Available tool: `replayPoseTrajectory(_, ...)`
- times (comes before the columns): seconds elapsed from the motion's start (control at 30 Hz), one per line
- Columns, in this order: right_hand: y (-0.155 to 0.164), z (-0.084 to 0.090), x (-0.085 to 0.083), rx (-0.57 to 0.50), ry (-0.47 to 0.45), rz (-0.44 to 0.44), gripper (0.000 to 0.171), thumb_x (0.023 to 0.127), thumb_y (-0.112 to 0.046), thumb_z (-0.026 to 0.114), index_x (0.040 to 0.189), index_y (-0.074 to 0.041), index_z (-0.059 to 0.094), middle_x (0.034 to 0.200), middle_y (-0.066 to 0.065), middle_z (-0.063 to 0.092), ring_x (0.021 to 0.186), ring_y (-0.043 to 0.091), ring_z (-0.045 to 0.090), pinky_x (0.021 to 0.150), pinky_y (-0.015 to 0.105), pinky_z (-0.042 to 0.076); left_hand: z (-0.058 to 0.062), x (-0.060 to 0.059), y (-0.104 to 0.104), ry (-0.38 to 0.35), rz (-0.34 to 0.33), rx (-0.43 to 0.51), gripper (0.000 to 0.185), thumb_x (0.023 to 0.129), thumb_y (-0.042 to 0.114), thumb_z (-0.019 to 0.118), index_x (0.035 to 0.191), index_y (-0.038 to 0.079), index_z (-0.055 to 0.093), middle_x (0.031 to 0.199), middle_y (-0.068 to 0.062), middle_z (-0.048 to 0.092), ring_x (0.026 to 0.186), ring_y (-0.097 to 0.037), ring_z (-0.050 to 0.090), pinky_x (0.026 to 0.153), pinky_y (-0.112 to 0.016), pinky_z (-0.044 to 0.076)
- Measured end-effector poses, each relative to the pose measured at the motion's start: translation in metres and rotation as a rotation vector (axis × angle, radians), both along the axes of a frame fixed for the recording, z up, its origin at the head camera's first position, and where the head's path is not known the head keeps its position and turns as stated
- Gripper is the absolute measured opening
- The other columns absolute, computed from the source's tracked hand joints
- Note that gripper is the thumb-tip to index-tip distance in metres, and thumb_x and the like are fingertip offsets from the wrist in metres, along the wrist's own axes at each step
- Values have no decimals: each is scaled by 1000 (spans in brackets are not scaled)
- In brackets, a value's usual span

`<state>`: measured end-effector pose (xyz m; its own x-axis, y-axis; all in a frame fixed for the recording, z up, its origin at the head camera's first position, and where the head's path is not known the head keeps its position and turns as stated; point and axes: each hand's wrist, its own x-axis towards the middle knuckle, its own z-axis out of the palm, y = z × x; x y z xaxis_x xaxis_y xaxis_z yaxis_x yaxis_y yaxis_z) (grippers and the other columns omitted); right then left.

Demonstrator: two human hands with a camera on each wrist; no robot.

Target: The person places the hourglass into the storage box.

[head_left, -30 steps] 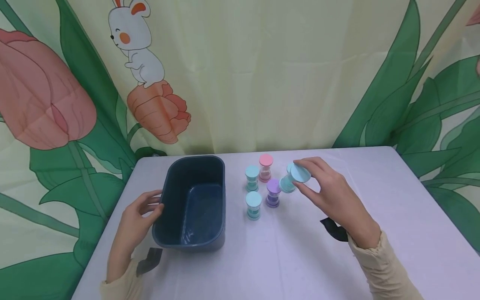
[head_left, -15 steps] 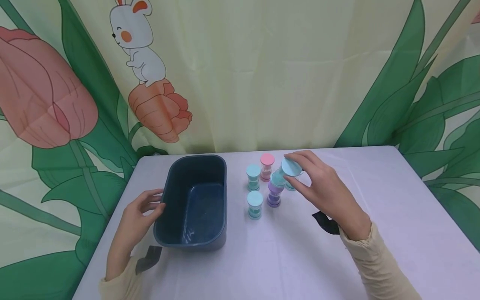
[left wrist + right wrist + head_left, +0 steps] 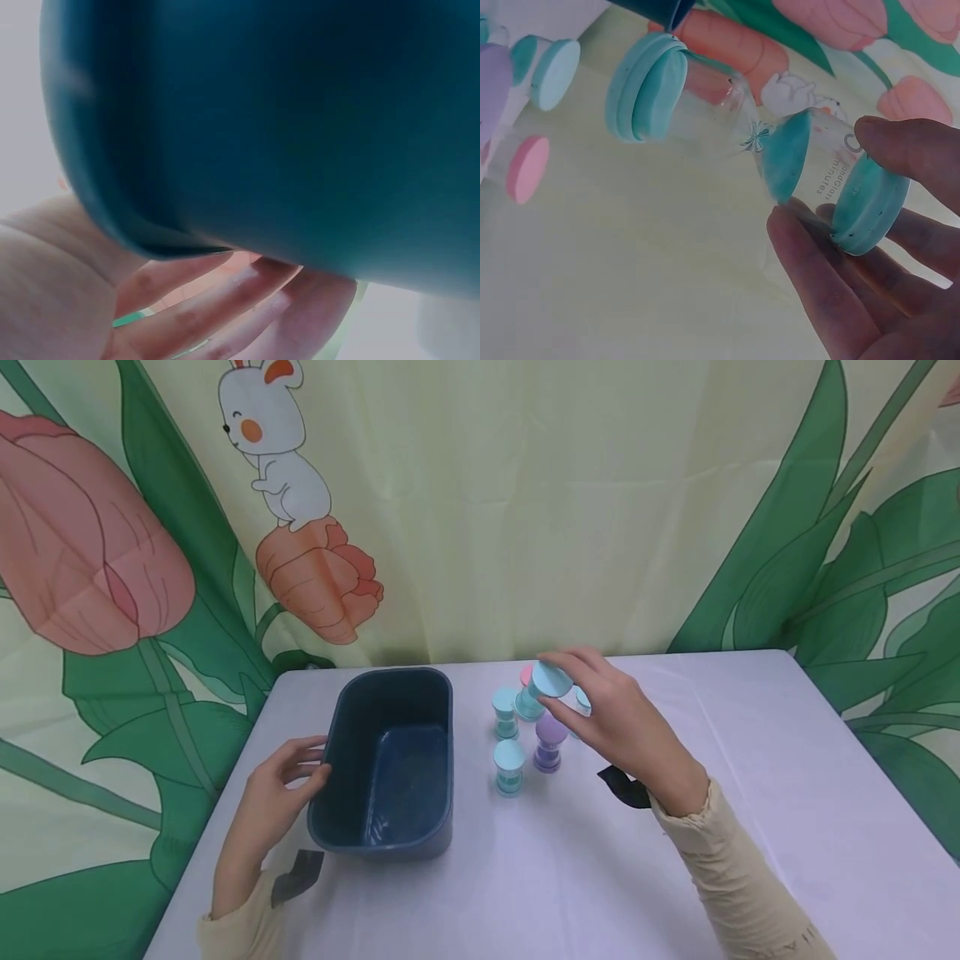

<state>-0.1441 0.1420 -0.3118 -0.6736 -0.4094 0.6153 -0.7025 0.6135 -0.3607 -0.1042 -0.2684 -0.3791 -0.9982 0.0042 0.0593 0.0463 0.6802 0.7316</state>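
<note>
My right hand (image 3: 626,727) pinches a teal-capped sand timer (image 3: 551,680) by one end cap, holding it tilted above the other timers. In the right wrist view this sand timer (image 3: 784,157) shows clear glass, teal sand and printed lettering. Below stand a purple sand timer (image 3: 551,731), a teal timer (image 3: 509,760) in front, and another teal timer (image 3: 505,703) at the back. A pink timer (image 3: 527,673) and one more teal timer (image 3: 582,697) are mostly hidden. My left hand (image 3: 270,797) rests its fingers against the side of a dark blue bin (image 3: 405,706).
The bin stands left of the timers on a white-covered table (image 3: 600,885). Behind the table hangs a curtain (image 3: 510,527) printed with a rabbit, a carrot and tulips.
My right hand has carried the teal sand timer leftward, past the purple one to over the pink one. My left hand and the bin have stayed put.
</note>
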Motion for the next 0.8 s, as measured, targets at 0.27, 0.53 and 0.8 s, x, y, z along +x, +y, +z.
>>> replayPoseTrajectory(0.27, -17, 4, -9, -2, -14, 61, 50, 82, -6, 80, 128, -1, 59, 119, 8, 61, 101, 19, 66, 89, 35, 57, 0, -1, -3, 6, 0, 3, 45, 98, 22, 63, 139, 6, 51, 133, -21, 60, 117, -38, 62, 90, -49, 57)
replayPoseTrajectory(0.53, -31, 3, -17, -21, -16, 126, 47, 85, -10, 78, 127, -1, 60, 119, 8, 61, 94, 14, 64, 82, 28, 57, -2, -1, -4, 2, -1, 12, 46, 98, 24, 63, 139, 8, 52, 134, -19, 60, 117, -36, 62, 91, -46, 57)
replayPoseTrajectory(0.8, -47, 3, -27, -42, 18, 175, 46, 85, -10, 78, 127, -2, 61, 118, 7, 62, 105, 17, 63, 91, 32, 55, -4, -1, -3, 1, -6, 26, 45, 98, 22, 64, 140, 9, 52, 134, -18, 60, 117, -35, 62, 90, -44, 58)
